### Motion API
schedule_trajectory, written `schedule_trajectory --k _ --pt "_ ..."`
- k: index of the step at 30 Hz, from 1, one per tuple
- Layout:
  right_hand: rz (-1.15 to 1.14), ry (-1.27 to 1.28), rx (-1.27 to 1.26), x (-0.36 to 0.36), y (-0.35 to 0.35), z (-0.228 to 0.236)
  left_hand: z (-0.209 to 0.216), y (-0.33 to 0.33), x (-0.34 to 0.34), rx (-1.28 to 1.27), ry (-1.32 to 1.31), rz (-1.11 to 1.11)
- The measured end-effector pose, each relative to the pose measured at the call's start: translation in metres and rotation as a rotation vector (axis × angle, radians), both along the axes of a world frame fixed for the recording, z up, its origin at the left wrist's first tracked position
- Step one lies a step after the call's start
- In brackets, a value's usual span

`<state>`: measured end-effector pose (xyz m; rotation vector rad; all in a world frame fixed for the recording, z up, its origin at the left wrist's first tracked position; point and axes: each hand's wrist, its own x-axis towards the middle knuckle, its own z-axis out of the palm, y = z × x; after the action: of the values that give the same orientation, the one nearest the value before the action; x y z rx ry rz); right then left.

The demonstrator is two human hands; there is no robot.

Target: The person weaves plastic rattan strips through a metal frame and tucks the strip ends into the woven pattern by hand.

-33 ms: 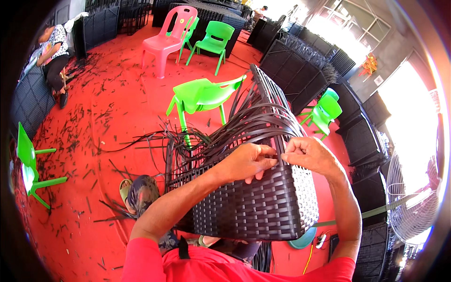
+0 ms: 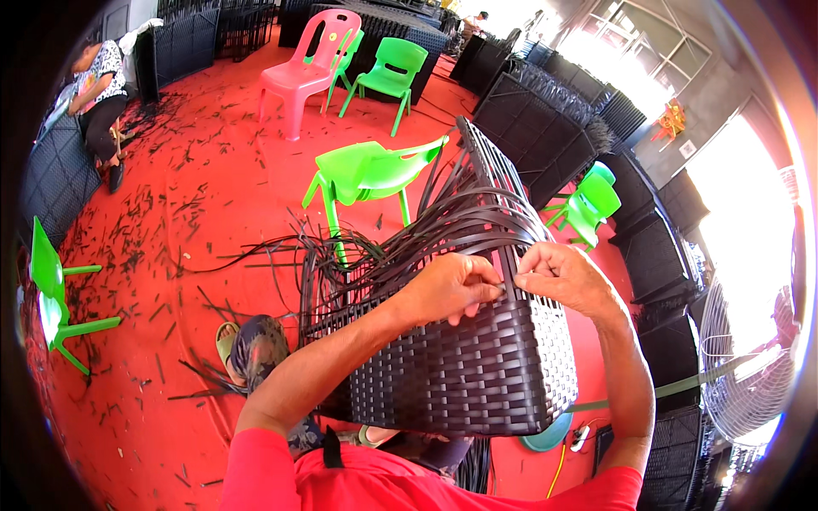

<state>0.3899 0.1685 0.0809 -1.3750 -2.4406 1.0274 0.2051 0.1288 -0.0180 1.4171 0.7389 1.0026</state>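
A half-woven black furniture piece point(image 2: 477, 375) of flat plastic strips rests tilted across my lap. Its front and right faces carry a tight weave, while the upper frame point(image 2: 490, 157) shows open slats. Long loose black strips point(image 2: 452, 223) arch over the top and trail to the left. My left hand point(image 2: 460, 288) is closed in a pinch on a black strip at the upper edge of the weave. Close beside it, across the corner, my right hand point(image 2: 562, 277) is also pinched closed on a strip. The fingertips partly hide the strip ends.
A green chair point(image 2: 362, 170) stands just beyond the work. Farther off are a pink chair point(image 2: 302, 75) and another green chair point(image 2: 392, 72). A fan point(image 2: 750, 366) is at right. Strip scraps litter the red floor point(image 2: 213, 204). At far left sits another person point(image 2: 102, 102).
My right hand has shifted very slightly up at the corner. Otherwise the hands and the woven piece look the same.
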Motion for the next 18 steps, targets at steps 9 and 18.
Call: schedule_trajectory --k 9,18 --pt "0.036 0.075 0.29 -0.016 -0.016 -0.008 -0.07 -0.016 -0.009 -0.255 -0.341 0.062" --pt "0.341 -0.521 0.553 -0.049 -0.021 -0.01 -0.085 -0.015 -0.009 -0.189 -0.556 0.034"
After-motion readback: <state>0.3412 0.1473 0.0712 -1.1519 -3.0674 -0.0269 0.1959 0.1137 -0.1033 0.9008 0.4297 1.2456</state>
